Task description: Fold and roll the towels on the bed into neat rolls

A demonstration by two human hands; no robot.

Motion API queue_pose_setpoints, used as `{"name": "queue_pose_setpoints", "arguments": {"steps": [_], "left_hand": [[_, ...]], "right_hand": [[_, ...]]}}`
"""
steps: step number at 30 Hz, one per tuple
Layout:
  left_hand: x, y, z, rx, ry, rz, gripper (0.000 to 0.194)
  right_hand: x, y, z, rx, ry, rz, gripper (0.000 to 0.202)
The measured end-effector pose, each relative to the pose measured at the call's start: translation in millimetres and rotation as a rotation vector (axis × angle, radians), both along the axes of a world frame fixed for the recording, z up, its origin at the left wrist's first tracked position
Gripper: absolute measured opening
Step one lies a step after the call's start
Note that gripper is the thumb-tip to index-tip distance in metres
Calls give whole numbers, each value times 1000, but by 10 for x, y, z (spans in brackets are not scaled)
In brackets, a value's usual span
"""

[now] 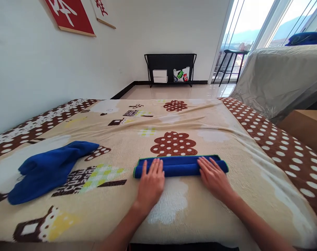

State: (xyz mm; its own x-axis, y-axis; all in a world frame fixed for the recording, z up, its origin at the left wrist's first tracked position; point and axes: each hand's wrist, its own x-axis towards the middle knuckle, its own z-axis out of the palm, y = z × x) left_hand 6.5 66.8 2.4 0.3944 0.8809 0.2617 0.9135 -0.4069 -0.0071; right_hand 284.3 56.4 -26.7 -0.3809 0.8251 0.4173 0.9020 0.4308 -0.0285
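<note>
A blue cloth with green edging, mostly rolled up, lies lengthwise from left to right on the patterned blanket. A narrow flat strip of it shows along its far side. My left hand rests flat on the left part of the roll, fingers stretched forward and thumb a little apart. On the right part lies my right hand, its fingers also extended over the roll. Both palms face down. Off to the left, a second blue cloth is crumpled on the blanket, touched by neither hand.
Past the blanket's far edge, a black rack holds white boxes and a printed bag. At the right are a cardboard box, a sheet-covered piece of furniture and a dark stool. A white wall borders the left.
</note>
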Motion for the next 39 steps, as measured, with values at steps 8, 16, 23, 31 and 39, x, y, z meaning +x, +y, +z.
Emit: {"name": "queue_pose_setpoints", "arguments": {"steps": [8,16,23,31,39], "left_hand": [[-264,353,-94,-41,-11,26,53],[-739,195,-74,127,29,14,46],[-866,-64,-76,40,-37,-70,49],[-585,499,259,-113,-24,72,24],[-86,742,329,-115,34,-38,37]], "right_hand": [[168,264,-43,-65,11,-65,52],[794,75,-107,-23,-19,-57,49],[840,-205,-173,-33,-37,-102,49],[602,433,125,-51,-9,-201,24],[-211,493,166,0,-16,-45,53]]}}
